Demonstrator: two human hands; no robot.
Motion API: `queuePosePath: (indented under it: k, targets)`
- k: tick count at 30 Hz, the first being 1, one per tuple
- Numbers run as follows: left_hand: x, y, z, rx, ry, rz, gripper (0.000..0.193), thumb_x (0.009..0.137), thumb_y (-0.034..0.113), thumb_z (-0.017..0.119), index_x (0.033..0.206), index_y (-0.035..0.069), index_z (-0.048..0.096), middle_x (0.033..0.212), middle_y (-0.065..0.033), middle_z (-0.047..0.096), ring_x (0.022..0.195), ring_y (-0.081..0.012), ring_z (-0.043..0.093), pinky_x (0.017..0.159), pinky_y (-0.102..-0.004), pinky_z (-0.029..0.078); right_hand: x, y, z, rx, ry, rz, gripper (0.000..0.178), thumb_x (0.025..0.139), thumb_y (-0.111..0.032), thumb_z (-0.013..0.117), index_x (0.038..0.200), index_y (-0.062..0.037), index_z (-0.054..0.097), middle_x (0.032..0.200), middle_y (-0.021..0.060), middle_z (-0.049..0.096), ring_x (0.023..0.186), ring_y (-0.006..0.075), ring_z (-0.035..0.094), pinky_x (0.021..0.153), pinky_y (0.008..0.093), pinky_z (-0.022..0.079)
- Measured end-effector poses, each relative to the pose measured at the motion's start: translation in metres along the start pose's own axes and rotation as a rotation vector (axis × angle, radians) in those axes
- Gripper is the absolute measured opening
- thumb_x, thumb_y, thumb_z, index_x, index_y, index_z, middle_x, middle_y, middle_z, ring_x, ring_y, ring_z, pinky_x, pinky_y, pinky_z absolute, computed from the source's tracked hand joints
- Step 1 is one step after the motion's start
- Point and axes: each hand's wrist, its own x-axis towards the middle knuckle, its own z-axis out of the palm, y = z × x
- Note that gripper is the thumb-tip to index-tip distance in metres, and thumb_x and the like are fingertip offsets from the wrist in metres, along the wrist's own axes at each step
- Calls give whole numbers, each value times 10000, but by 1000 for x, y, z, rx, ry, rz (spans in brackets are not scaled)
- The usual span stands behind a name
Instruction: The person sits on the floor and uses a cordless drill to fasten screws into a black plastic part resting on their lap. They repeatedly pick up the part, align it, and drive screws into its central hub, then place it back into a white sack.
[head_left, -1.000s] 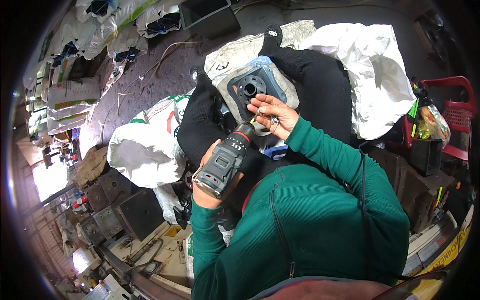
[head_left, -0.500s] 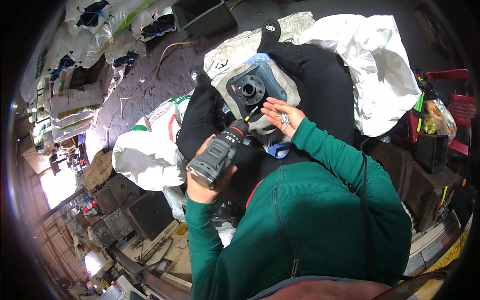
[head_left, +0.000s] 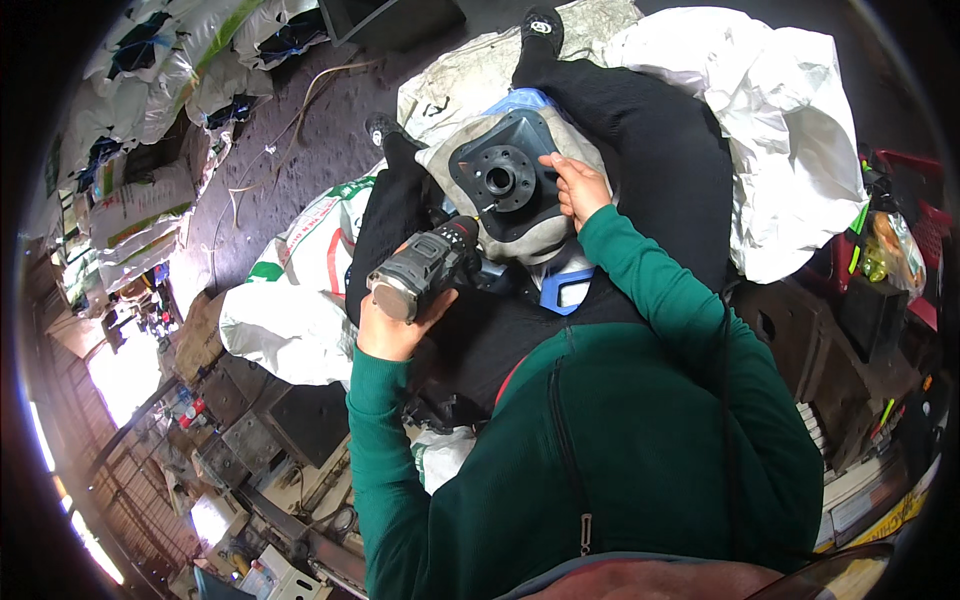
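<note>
My left hand (head_left: 392, 328) is wrapped round a grey-and-black cordless drill (head_left: 428, 268). The drill points up and to the right, its tip at the lower left edge of a dark grey flanged part (head_left: 520, 190). That part has a square base with rounded corners and a round, drilled collar about a central hole. It rests on a pale grey cloth (head_left: 530, 245) between my legs. At the part's right side is my right hand (head_left: 582, 190), fingers curled in and forefinger near the collar. The screws seen earlier in its palm are hidden now by the fingers.
A blue plastic piece (head_left: 562, 292) shows below the cloth. White sacks lie on both sides, one at right (head_left: 790, 130) and one at left (head_left: 295, 335). Dark metal blocks (head_left: 310, 425) stand at lower left. A dark bin (head_left: 390, 22) sits at the far edge.
My right hand has closed over the screws and moved up beside the collar. The drill has shifted left, and its tip now meets the part's lower left edge.
</note>
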Motion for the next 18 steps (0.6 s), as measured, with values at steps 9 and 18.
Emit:
queuePosePath:
  k: [9, 18]
  targets:
    - [29, 8, -7, -12, -177, -99, 478, 728, 167, 765, 1135, 15, 565, 1071, -113, 632, 974, -224, 605, 849, -336, 473, 17, 18, 1, -262, -6, -123, 341, 795, -336, 712, 946, -32, 676, 799, 40, 635, 720, 95, 552, 673, 231, 436]
    - [57, 27, -19, 223, -307, -70, 500, 651, 76, 756, 1106, -9, 568, 1048, -146, 625, 988, -298, 596, 878, -356, 460, 29, 34, -4, -321, 13, -196, 248, 828, -222, 697, 940, -3, 667, 799, -15, 602, 763, 58, 520, 709, 198, 420]
